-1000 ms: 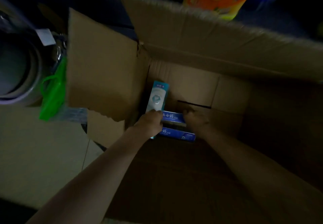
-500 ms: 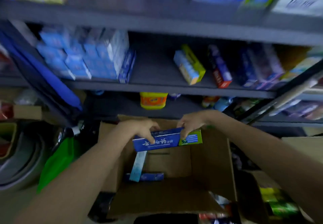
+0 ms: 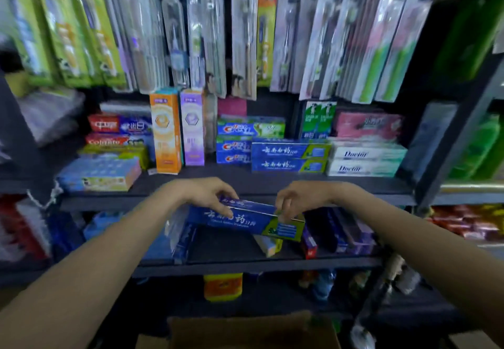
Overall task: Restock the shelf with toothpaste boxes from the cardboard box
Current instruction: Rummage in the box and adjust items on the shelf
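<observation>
Both my hands have come up from the cardboard box point(image 3: 245, 331), whose top flap now shows only at the bottom edge of my view, and the blue toothpaste boxes point(image 3: 245, 217) they carry are level with the front of the toothpaste shelf point(image 3: 272, 182). My left hand point(image 3: 207, 193) grips the left end from above, fingers curled over the top edge. My right hand point(image 3: 298, 198) pinches the right end, near the green panel, with fingers bent round it. I seem to hold two boxes stacked, one edge showing above the other, though blur makes that hard to tell. They lie lengthways, tilted slightly down to the right, in front of the shelf edge and not yet on the board. On the shelf behind, two matching blue boxes point(image 3: 290, 157) lie stacked, between the Crest boxes point(image 3: 234, 147) on their left and the white Doctor boxes point(image 3: 365, 162) on their right. An orange box point(image 3: 165, 133) and a purple box point(image 3: 192, 127) stand upright further left. Packaged toothbrushes point(image 3: 245, 35) hang above.
</observation>
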### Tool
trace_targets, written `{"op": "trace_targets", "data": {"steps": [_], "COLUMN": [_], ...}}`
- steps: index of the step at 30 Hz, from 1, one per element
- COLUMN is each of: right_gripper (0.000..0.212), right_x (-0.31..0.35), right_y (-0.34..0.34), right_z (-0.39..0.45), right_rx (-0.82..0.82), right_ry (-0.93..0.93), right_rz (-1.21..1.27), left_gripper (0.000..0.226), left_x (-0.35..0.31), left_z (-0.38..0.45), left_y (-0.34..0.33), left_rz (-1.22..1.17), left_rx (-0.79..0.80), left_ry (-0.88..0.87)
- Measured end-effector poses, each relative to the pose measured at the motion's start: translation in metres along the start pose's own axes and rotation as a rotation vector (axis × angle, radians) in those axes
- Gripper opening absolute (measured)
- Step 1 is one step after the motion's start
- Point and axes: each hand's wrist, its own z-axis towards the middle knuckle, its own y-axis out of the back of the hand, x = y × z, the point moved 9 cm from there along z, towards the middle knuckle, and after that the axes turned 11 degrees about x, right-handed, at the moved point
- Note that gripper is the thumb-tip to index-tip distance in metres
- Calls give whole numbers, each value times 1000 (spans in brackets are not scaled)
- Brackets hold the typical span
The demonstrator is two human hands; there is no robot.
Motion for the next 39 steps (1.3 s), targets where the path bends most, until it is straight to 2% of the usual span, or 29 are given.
{"op": "trace_targets", "data": {"steps": [2, 4, 6, 8, 10, 13, 16, 19, 22, 24, 26, 27, 28, 30, 32, 34, 37, 39], "right_gripper": [24, 43, 47, 42, 37, 43, 53, 63, 74, 79, 85, 84, 78, 54, 36, 27, 25, 30], "right_x": [-7, -21, -32, -40, -38, -26, -33, -57, -85, -96, -102, -104, -106, -113, -119, -127, -147, -156], "right_y": [18, 31, 48, 66, 86, 101, 95, 88, 86, 88, 92, 96, 100, 109, 115, 117, 110, 104], "right_z": [-9, -17, -19, -18, -22, -36, -40, -27, -16, -18, -23, -27, -30, -34, -41, -46, -45, -40], "right_rx": [15, 24, -76, -228, -387, -610, -717, -603, -414, -397, -423, -441, -452, -478, -504, -523, -544, -542], "right_ry": [-9, -85, -95, -76, -69, -62, -63, -71, -72, -61, 16, 68, 120, 195, 216, 180, 86, 33], "right_rz": [84, 178, 233, 235, 9, -417, -582, -471, -231, -139, 75, 202, 315, 492, 632, 753, 974, 1075], "left_gripper": [44, 42, 42, 44, 45, 57, 68, 65, 81, 88, 76, 65, 57, 56, 53, 53, 79, 69], "left_x": [-16, -35, -58, -69, -65, -46, -40, -46, -50, -49, -43, -38, -31, -25, -25, -25, -14, -7], "left_z": [0, -1, -5, -3, 6, 21, 38, 47, 54, 53, 54, 58, 64, 70, 74, 74, 70, 70], "left_y": [25, 47, 64, 71, 74, 78, 76, 77, 69, 67, 67, 67, 66, 60, 57, 51, 54, 55], "left_rz": [22, 190, 489, 658, 680, 553, 522, 621, 847, 831, 690, 523, 289, -132, -477, -754, -1025, -1139], "left_rx": [-110, -281, -498, -635, -691, -685, -620, -676, -769, -859, -843, -769, -641, -416, -252, -100, -83, -155], "left_ry": [-38, -73, -82, -45, 29, 131, 152, 126, 88, 89, 59, 20, -12, -41, -92, -118, -177, -202]}}
